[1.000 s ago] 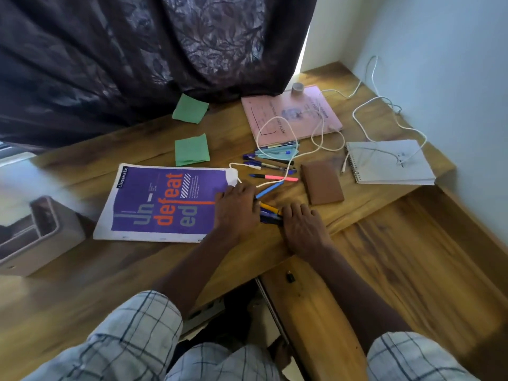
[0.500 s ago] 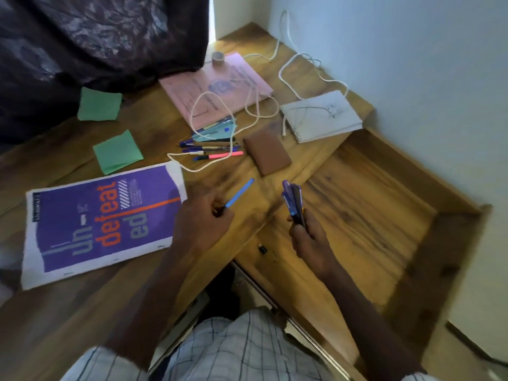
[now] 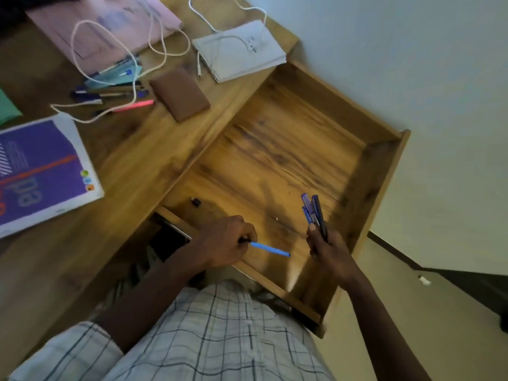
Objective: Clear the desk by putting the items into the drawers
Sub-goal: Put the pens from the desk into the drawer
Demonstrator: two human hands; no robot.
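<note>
2 hands over open drawer (image 3: 275, 149), left hand (image 3: 222, 243) holding blue pen (image 3: 270, 249), right hand (image 3: 328, 251) gripping pens (image 3: 313, 213)

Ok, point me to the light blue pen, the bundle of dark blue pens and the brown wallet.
light blue pen (image 3: 270, 249), head view, middle of its barrel.
bundle of dark blue pens (image 3: 312, 211), head view, upper barrels above the fingers.
brown wallet (image 3: 180, 94), head view, centre of its top face.
</note>
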